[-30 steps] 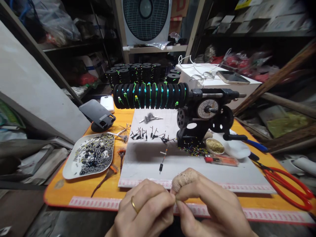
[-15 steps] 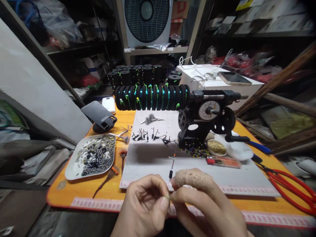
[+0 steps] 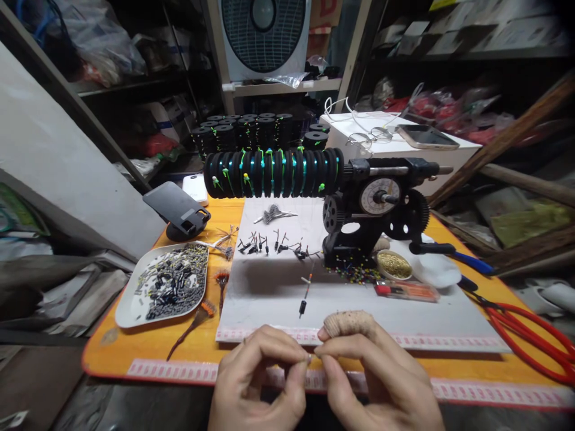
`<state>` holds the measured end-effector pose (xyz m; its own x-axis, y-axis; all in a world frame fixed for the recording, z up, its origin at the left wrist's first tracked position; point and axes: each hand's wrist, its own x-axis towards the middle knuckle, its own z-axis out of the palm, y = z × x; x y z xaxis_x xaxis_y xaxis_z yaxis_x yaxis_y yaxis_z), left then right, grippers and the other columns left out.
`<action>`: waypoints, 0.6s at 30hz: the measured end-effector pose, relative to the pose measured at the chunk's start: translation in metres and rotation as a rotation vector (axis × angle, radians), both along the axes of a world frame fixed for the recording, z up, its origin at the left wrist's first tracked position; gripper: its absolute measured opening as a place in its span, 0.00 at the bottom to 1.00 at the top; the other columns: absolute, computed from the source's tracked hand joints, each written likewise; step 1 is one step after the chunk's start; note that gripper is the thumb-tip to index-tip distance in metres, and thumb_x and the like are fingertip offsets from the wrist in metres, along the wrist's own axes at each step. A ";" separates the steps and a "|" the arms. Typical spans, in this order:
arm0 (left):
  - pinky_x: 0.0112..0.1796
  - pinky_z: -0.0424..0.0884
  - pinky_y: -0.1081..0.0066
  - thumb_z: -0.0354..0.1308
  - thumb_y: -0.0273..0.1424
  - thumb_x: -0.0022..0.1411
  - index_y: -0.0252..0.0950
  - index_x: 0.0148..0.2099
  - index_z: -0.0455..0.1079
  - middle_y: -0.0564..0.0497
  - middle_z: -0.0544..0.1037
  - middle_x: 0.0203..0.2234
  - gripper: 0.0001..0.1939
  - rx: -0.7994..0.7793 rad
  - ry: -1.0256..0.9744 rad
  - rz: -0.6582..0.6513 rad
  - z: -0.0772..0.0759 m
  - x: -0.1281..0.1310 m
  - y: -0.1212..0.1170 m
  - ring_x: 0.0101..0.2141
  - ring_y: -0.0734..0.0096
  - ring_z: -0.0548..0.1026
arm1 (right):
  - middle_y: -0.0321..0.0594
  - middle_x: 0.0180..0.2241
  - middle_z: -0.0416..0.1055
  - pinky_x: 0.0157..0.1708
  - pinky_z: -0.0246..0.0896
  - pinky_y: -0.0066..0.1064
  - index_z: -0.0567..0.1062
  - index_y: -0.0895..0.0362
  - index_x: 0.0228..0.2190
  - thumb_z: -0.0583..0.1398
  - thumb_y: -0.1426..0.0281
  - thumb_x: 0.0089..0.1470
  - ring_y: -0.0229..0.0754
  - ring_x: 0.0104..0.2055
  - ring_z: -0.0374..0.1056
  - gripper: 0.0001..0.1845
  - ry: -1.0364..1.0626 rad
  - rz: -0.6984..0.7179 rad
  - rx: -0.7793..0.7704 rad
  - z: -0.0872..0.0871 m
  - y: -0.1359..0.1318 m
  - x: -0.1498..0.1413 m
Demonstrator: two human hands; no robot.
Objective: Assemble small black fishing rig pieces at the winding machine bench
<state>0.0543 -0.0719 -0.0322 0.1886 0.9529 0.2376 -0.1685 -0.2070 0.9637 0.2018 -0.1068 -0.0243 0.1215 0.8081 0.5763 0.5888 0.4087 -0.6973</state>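
Note:
My left hand pinches thumb and forefinger at the front edge of the table, on something too small to name. Facing it, my right hand also pinches, its fingertips a small gap from the left ones; what they hold, if anything, cannot be made out. A beige wrap covers one finger of the right hand. Just beyond the fingertips, a small black cylinder with a thin stem with orange and pale parts lies over the white board. Farther back, several similar black pieces lie in a row.
A black hand-cranked winder carries a row of black spools with green line. At left are a white tray of small parts and a phone stand. Right are a gold-filled dish and red-handled scissors.
My hands have drawn slightly apart, and the right fingers have straightened into a clearer pinch. The small black cylinder now appears farther left and a little higher, clear of the right hand.

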 end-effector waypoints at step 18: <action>0.32 0.76 0.75 0.63 0.19 0.59 0.41 0.39 0.76 0.52 0.82 0.30 0.11 0.338 0.099 0.013 -0.006 -0.010 0.011 0.30 0.70 0.80 | 0.39 0.33 0.69 0.35 0.70 0.28 0.75 0.56 0.33 0.58 0.82 0.55 0.39 0.37 0.71 0.10 0.062 0.055 -0.079 0.004 -0.003 -0.004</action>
<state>0.0444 -0.0611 -0.0385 0.2151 0.8260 0.5210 -0.0733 -0.5183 0.8520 0.1979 -0.1099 -0.0206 0.1091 0.8574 0.5030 0.5212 0.3815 -0.7634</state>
